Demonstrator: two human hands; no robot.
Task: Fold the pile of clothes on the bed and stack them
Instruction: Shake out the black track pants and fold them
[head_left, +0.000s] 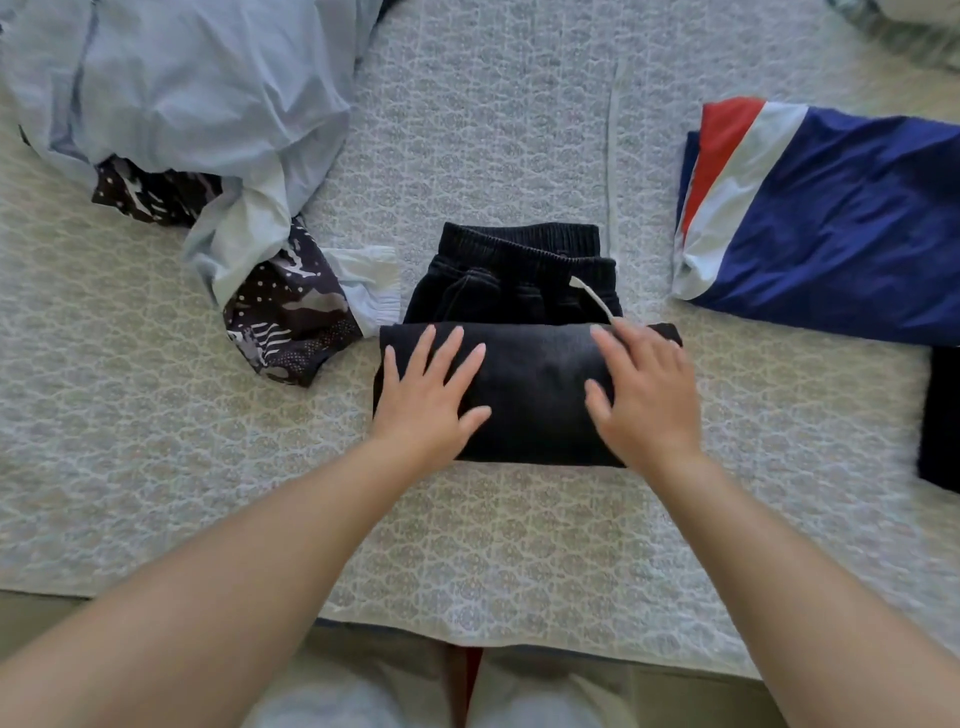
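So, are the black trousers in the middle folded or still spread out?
Folded. The black trousers have their lower part doubled over, below the waistband, and the left hand and right hand press flat on it.

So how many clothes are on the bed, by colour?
Black or dark: 2, the black pants under both hands, and a dark piece at the right edge.
Light blue: 1, the crumpled shirt.
Dark patterned: 1.
Blue, white and red: 1.
Total: 5.

Black pants (524, 384) folded, mid-bed; unfolded pile (197, 130) far-left
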